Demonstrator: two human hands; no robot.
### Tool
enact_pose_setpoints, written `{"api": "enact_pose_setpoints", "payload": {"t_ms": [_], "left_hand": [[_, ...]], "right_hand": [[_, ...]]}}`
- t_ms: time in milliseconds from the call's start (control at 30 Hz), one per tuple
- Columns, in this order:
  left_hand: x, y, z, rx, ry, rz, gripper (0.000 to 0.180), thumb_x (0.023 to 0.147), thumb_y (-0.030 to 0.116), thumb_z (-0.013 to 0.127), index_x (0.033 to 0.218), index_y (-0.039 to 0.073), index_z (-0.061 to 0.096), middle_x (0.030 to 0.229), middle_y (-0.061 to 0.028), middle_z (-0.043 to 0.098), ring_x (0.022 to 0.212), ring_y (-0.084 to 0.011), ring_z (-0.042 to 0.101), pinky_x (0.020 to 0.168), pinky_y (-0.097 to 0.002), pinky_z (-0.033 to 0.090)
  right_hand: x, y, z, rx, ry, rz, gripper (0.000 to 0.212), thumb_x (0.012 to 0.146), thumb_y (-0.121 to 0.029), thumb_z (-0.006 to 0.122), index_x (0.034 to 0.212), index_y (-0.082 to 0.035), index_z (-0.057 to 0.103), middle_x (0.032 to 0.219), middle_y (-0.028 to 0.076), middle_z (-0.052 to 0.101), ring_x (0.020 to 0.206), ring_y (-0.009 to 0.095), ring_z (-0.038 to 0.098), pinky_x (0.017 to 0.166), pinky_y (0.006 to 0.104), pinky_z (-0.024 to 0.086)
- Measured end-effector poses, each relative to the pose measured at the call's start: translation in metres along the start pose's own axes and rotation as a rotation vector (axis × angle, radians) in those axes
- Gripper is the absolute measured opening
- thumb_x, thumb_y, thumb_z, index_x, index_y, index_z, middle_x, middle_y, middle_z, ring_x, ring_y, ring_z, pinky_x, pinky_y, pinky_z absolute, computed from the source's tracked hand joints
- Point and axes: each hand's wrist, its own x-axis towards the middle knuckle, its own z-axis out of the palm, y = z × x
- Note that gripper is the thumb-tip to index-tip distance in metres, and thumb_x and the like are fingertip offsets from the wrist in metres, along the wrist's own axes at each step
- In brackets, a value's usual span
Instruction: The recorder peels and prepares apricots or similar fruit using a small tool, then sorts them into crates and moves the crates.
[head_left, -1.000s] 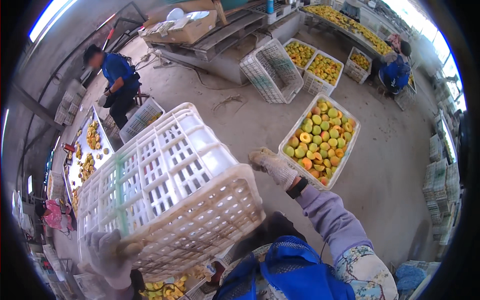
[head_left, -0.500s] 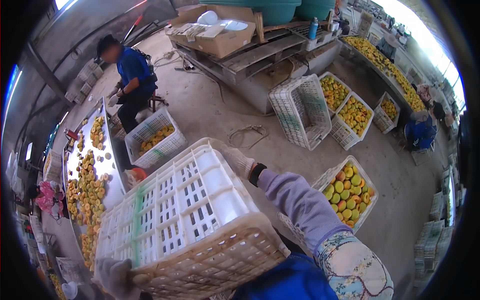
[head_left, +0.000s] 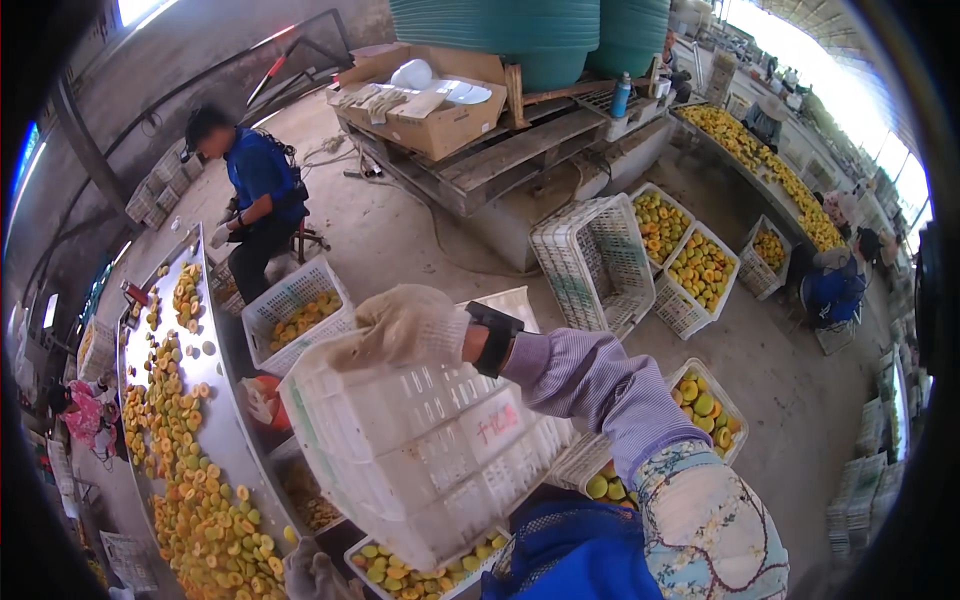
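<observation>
My right hand (head_left: 408, 326), in a pale knit glove, is closed on the upper edge of a white plastic crate (head_left: 440, 430). The crate is steeply tilted, with red marking on its side; its inside is hidden. Under its lower end, a second white crate (head_left: 468, 592) holds halved yellow-green fruit (head_left: 405, 575). Down at the lower edge, my left hand (head_left: 312, 572), in a grey glove, is apart from the tilted crate, beside the metal sorting table (head_left: 232, 400). Its fingers show too little to tell whether they are open. Many fruit halves (head_left: 185, 420) cover the table.
A person in blue (head_left: 262, 180) sits at the table's far end beside a crate of fruit (head_left: 300, 310). More fruit crates (head_left: 705, 270) and an upright crate (head_left: 590, 260) stand to the right. Whole fruit (head_left: 708, 405) fills a crate near my right arm. A wooden pallet (head_left: 470, 170) bears a cardboard box.
The crate has swung from its slanted hold to a steeper tilt, baring the fruit crate below. My left hand has come off it; my right hand has moved left and down with its edge.
</observation>
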Motion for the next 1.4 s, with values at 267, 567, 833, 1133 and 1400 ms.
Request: {"api": "enact_pose_setpoints", "payload": {"t_ms": [267, 567, 833, 1133, 1400], "left_hand": [[-0.102, -0.148, -0.012, -0.107, -0.293, -0.742, 0.037, 0.095, 0.018, 0.059, 0.126, -0.003, 0.061, 0.128, -0.0119, 0.063, 0.121, -0.0212, 0.056, 0.102, -0.0307, 0.044], [0.013, -0.079, 0.147, -0.370, -0.306, -0.907, 0.041, 0.088, 0.026, 0.070, 0.120, -0.001, 0.064, 0.099, -0.0044, 0.068, 0.086, -0.0097, 0.060, 0.072, -0.0228, 0.046], [0.220, 0.010, 0.290, -0.947, -0.294, -0.921, 0.081, 0.097, 0.059, 0.049, 0.153, 0.006, 0.025, 0.155, -0.0147, 0.035, 0.141, -0.0248, 0.035, 0.108, -0.0391, 0.039], [0.264, 0.038, 0.309, -0.944, -0.384, -0.912, 0.063, 0.091, 0.024, 0.063, 0.143, 0.000, 0.038, 0.133, -0.0140, 0.054, 0.120, -0.0245, 0.054, 0.099, -0.0367, 0.046], [0.308, 0.036, 0.356, -1.016, -0.343, -0.776, 0.054, 0.094, 0.015, 0.065, 0.138, -0.004, 0.043, 0.126, -0.0137, 0.060, 0.110, -0.0192, 0.062, 0.095, -0.0282, 0.050]], "right_hand": [[0.018, 0.112, 0.053, -0.681, -0.092, -0.226, 0.048, 0.076, -0.062, 0.066, 0.081, -0.015, 0.073, 0.075, 0.012, 0.066, 0.068, 0.031, 0.066, 0.061, 0.0440, 0.050], [0.072, 0.208, -0.018, -0.508, -0.242, -0.326, 0.052, 0.078, -0.063, 0.066, 0.072, -0.011, 0.068, 0.066, 0.013, 0.062, 0.063, 0.031, 0.063, 0.056, 0.0431, 0.049], [0.076, 0.215, -0.027, -0.212, -0.515, -0.519, 0.048, 0.081, -0.050, 0.064, 0.058, -0.009, 0.063, 0.054, 0.010, 0.056, 0.057, 0.030, 0.057, 0.068, 0.0407, 0.050], [0.066, 0.207, -0.018, -0.154, -0.651, -0.631, 0.019, 0.082, -0.023, 0.060, 0.068, -0.011, 0.064, 0.060, 0.004, 0.059, 0.066, 0.024, 0.063, 0.098, 0.0340, 0.047], [0.118, 0.229, -0.036, -0.428, -0.733, -0.604, 0.046, 0.083, -0.048, 0.066, 0.058, -0.012, 0.053, 0.054, 0.007, 0.052, 0.056, 0.028, 0.057, 0.096, 0.0351, 0.048]]}}
